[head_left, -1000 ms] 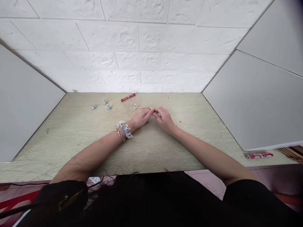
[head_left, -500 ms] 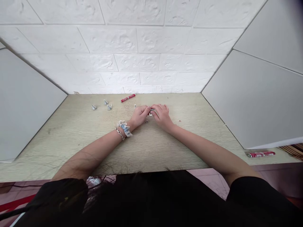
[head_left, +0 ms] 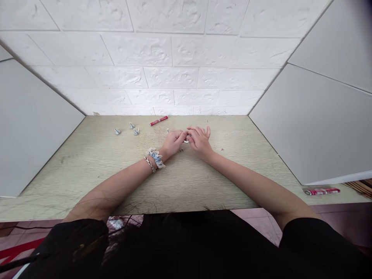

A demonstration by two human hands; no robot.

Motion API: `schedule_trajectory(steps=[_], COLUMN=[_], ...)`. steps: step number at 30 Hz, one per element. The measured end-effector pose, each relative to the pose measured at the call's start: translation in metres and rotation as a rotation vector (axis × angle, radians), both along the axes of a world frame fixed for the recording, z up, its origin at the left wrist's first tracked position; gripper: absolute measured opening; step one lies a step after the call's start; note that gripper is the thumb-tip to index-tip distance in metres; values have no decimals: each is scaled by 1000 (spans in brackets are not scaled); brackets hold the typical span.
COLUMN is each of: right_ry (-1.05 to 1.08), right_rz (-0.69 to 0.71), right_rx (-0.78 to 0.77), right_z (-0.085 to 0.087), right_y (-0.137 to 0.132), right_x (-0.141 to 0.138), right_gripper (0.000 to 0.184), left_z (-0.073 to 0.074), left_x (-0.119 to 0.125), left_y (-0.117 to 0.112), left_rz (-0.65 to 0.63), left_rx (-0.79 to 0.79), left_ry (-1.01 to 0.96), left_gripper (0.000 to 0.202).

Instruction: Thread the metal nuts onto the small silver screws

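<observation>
Pale wood grain covers our tabletop [head_left: 180, 190], with a banded red tube [head_left: 322, 191] lying near its front edge, far to the right. On our left wrist sit a chain bracelet [head_left: 150, 164] and a blue-and-white scrunchie [head_left: 157, 158]. Just on the near side of our left hand [head_left: 172, 142] lies a small metal nut [head_left: 181, 150], partly hidden a second ago. Between that hand and our right hand [head_left: 201, 145] we have a metal bolt [head_left: 186, 141], pinched narrowly by both. It looks silvery, with a round, pale base; its shaft, clearer half a second ago, is mostly covered. Our outer right fingers now fan wider. Beyond, an upright bolt [head_left: 167, 130] peeks past our left hand, where it earlier stood clear. Leftward stand three loose bolts [head_left: 136, 132]; farther back are another red tube [head_left: 158, 121] and the white brick-patterned wall [head_left: 186, 77].
</observation>
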State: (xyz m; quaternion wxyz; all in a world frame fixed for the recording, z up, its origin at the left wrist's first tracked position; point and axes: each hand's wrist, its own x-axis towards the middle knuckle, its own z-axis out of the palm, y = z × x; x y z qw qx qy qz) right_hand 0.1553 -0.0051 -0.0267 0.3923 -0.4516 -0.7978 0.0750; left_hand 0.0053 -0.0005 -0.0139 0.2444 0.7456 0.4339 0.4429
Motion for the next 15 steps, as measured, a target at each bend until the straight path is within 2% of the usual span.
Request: schedule_trajectory(steps=[6, 15], right_ry=[-23, -95], right_rz=[-3, -17], right_rx=[7, 42], right_z=[2, -1], right_y=[-3, -2], right_x=[1, 0], right_gripper=[28, 29], left_z=[1, 0], left_x=[-1, -4], left_y=[0, 0], left_rz=[36, 11], left_rx=[1, 50], left_ry=[-50, 7], left_gripper=[51, 51])
